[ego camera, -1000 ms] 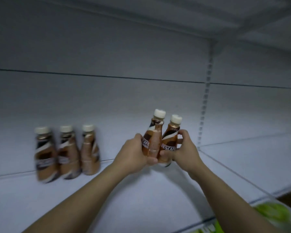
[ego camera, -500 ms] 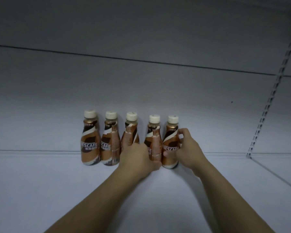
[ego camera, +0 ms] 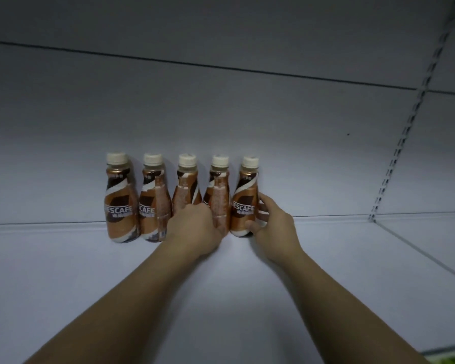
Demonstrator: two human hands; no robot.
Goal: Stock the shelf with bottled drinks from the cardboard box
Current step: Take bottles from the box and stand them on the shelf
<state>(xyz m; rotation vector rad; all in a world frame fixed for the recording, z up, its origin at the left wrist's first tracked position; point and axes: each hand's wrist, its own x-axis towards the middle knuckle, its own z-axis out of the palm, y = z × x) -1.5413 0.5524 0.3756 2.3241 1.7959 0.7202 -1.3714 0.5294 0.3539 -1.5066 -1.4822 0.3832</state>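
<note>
With five Nescafé bottles (ego camera: 184,198) upright at the shelf (ego camera: 247,298) back, the left hand (ego camera: 195,229) grasps the fourth bottle (ego camera: 218,198) and the right hand (ego camera: 273,229) the fifth bottle (ego camera: 244,200): placement step. Next, both release; the cardboard box is unseen.

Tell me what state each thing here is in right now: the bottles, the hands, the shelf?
Five coffee bottles: upright, capped, in one row against the back wall.
Left hand: curled against the fourth bottle.
Right hand: fingers around the rightmost bottle, which stands on the shelf.
Shelf: bare in front of the row.
</note>
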